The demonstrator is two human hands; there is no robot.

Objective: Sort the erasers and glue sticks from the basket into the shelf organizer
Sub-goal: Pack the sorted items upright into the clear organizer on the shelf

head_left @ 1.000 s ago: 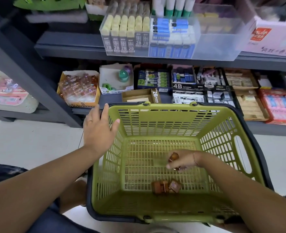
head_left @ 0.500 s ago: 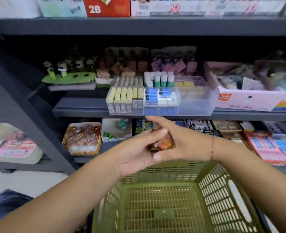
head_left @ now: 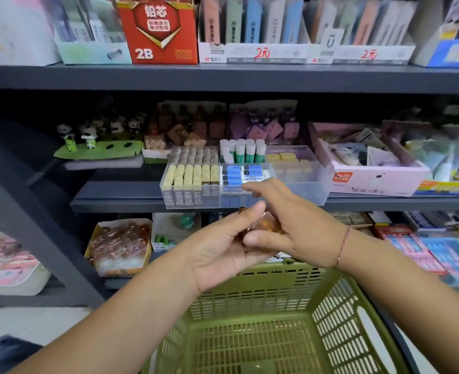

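Both hands meet in front of the middle shelf, above the far rim of the olive-green slotted plastic basket (head_left: pixel 276 290). Between them sits a small cluster of amber-brown wrapped pieces (head_left: pixel 266 223) in glossy clear film; how many there are cannot be told. The left hand (head_left: pixel 223 247) comes in from below with its palm turned up, its thumb pressed on top of the wrapped pieces and its fingers (head_left: pixel 245 240) curled underneath them. The right hand (head_left: pixel 301 230) closes over the same cluster from the other side: its thumb lies along the underside while its forefinger stretches out straight towards the left, above the film. A thin red thread bracelet (head_left: pixel 342 245) circles the right wrist.

Just behind the hands, on the dark grey shelf board (head_left: pixel 115 202), stands the clear plastic shelf organizer (head_left: pixel 303 188). Its left front compartment holds rows of pale yellow erasers in 2B sleeves (head_left: pixel 187 178), upright and tightly packed. Beside them lie blue-sleeved erasers (head_left: pixel 233 173), and behind those stand green glue sticks with white caps (head_left: pixel 245 152). The right part holds a few flat yellow erasers (head_left: pixel 282 157) at the back.

On the lower shelf, left of the hands, an open cardboard box (head_left: pixel 120 245) is full of similar amber pieces in clear wrap. A red carton marked 2B (head_left: pixel 158 28) stands on the top shelf, and a pale pink box (head_left: pixel 371 176) sits right of the organizer.
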